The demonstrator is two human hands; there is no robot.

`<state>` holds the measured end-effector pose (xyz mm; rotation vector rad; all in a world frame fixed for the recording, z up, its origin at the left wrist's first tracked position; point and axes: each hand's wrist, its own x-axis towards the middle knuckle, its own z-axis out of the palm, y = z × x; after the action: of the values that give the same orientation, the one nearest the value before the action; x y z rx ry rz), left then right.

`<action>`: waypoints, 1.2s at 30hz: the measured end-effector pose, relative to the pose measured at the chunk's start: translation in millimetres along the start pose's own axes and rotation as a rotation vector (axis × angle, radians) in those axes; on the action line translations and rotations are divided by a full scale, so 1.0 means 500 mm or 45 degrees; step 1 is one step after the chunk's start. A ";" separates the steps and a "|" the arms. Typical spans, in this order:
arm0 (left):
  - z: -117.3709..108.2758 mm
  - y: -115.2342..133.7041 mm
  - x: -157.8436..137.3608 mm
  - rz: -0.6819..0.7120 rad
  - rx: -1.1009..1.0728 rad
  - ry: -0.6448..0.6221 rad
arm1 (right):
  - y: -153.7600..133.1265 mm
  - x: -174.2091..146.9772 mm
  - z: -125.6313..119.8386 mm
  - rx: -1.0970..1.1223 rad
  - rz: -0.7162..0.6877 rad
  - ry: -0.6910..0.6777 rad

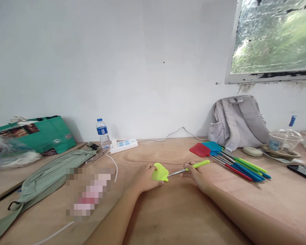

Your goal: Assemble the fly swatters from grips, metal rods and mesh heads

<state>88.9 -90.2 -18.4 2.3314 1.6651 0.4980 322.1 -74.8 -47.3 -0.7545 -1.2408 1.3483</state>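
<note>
A lime-green fly swatter (160,173) with a perforated head and a metal rod lies across both hands, just above or on the wooden table. My left hand (146,178) grips the edge of its head, thumb below and fingers above. Around the near end of its green handle, where the metal rod enters, my right hand (194,174) is closed. To the right lies a pile of several more fly swatters (241,165), with red and blue heads showing and red, blue and green handles pointing toward the lower right.
Behind stand a water bottle (102,133), a white power strip (124,145) with its cable, and a grey backpack (238,122). On the left lie a green bag (48,134) and a grey-green waist bag (56,173). A plastic cup (284,141) and a phone (304,173) sit far right.
</note>
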 end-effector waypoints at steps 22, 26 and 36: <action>0.002 0.008 0.005 -0.064 -0.030 0.165 | 0.004 0.000 -0.005 0.001 -0.165 0.020; 0.005 0.005 0.005 -0.041 -0.034 0.195 | -0.003 -0.006 0.003 -0.031 -0.189 0.054; 0.002 0.006 0.009 -0.088 -0.027 0.167 | -0.012 -0.017 0.016 -0.038 -0.268 0.056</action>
<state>93.0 -86.8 -17.5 2.2617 1.7817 0.6640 318.1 -85.7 -41.5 -0.6515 -1.2700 1.1387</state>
